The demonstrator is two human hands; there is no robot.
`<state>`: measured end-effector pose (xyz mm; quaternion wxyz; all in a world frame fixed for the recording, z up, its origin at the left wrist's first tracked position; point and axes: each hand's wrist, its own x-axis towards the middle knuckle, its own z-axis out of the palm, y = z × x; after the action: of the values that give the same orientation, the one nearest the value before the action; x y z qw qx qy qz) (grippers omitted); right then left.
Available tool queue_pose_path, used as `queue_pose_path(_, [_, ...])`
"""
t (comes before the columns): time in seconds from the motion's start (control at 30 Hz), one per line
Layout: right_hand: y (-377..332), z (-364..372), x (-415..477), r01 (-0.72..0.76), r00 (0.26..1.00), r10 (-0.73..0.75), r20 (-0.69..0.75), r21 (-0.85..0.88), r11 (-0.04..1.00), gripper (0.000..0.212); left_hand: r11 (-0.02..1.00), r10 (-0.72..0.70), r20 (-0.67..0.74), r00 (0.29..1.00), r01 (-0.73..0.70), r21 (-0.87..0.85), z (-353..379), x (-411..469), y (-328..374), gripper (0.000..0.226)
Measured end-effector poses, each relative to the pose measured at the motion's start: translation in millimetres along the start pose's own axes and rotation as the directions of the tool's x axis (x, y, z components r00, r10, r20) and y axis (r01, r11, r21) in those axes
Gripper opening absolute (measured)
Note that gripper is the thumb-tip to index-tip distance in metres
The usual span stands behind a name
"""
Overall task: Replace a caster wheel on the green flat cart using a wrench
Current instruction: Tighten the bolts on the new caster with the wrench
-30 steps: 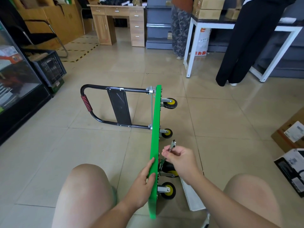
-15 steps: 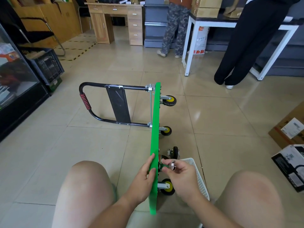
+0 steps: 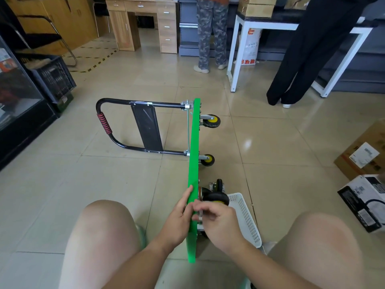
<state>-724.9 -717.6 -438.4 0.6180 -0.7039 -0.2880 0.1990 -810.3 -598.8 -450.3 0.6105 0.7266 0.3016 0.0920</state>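
The right hand curls its fingers around a small metal piece, seemingly the wrench, pressed to the underside of the green flat cart. Across the deck edge, the left hand pinches the board, which stands on its side. Just beyond the grip sits a caster wheel, a loose caster behind it. If the tool slips off the nut, knuckles could strike the bracket, or the deck could topple. Right of the grip lies a white basket; farther off, glossy tile floor and a white table.
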Motion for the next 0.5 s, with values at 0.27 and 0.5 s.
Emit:
queue_pose_path(0.27, [-38,-8,69,-0.157,0.986,0.161,0.039,-0.09,0.984,0.02,1.0,0.004,0.021,1.0,-0.005,0.029,-2,-4,3,0.047])
queue_pose_path(0.5, [-45,-19,98,-0.281,0.96,0.28,0.025,0.029,0.959,0.016,1.0,-0.001,0.026,1.0,0.001,0.012,-2,-5,3,0.046])
